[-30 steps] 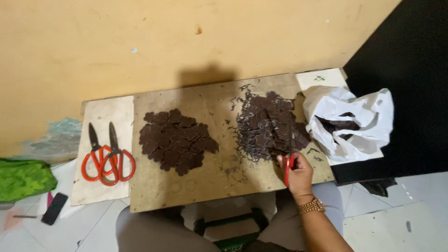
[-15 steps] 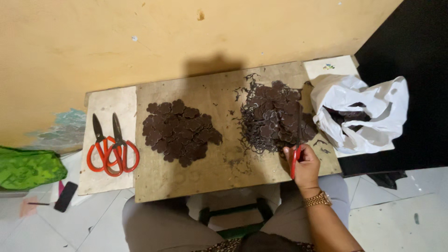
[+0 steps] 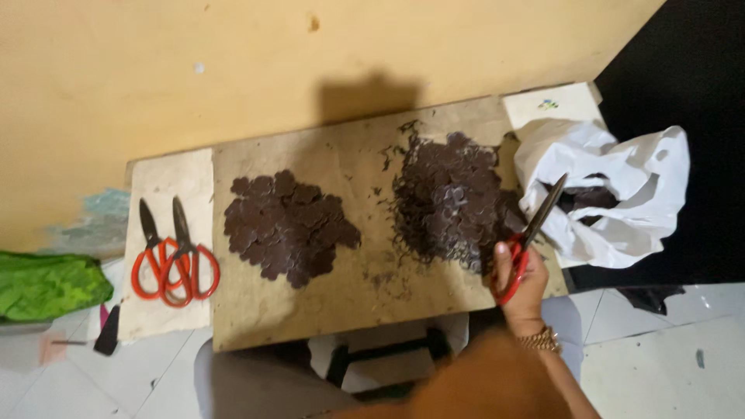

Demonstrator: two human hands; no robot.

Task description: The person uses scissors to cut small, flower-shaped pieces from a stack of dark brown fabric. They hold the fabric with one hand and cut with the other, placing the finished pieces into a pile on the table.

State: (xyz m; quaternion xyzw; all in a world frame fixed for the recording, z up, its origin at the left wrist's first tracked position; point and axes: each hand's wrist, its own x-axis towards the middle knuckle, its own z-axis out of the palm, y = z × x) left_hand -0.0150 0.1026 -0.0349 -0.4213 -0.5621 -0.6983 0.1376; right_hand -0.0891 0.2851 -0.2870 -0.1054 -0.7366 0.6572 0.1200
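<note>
White plastic bag (image 3: 621, 194) beside red-handled scissors (image 3: 528, 240)

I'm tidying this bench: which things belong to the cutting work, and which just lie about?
In use:
right hand
red-handled scissors it holds
brown pile with trimmings
neat pile of brown round pieces
white plastic bag
work board

Lying about:
two spare red scissors
green bag
</note>
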